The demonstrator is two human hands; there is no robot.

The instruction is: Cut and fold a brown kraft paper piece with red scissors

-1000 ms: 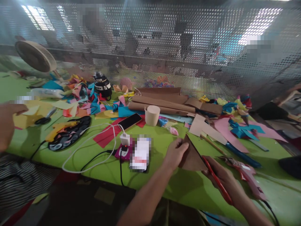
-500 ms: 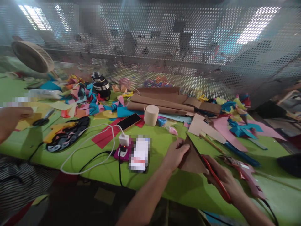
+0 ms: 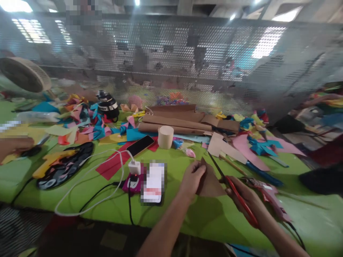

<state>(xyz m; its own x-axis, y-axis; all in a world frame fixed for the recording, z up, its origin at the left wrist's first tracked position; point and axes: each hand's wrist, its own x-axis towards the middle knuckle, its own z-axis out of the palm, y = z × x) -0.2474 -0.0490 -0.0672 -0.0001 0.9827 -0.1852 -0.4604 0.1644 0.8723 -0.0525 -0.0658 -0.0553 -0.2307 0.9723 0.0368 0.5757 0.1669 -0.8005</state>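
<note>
My left hand (image 3: 192, 176) pinches the left edge of a brown triangular piece of paper (image 3: 209, 184) above the green table (image 3: 177, 214). Red-handled scissors (image 3: 233, 192) are gripped in my right hand (image 3: 245, 198); their dark blades run along the paper's right edge and point up and away. Both hands are closed on what they hold. A pink glue gun (image 3: 269, 196) lies just right of my right hand.
Rolled brown paper (image 3: 177, 123), a paper cylinder (image 3: 165, 137), a black phone (image 3: 140, 145), a charger with white cable (image 3: 134, 167) and heaps of coloured scraps (image 3: 88, 116) cover the far table. Another person's hand (image 3: 12, 146) is at far left. A perforated metal screen (image 3: 171, 60) stands behind.
The view has tilted up and shifted, so everything sits lower and further left. The scissor blades have slid further up along the paper's right edge. The other person's hand has dropped lower at left.
</note>
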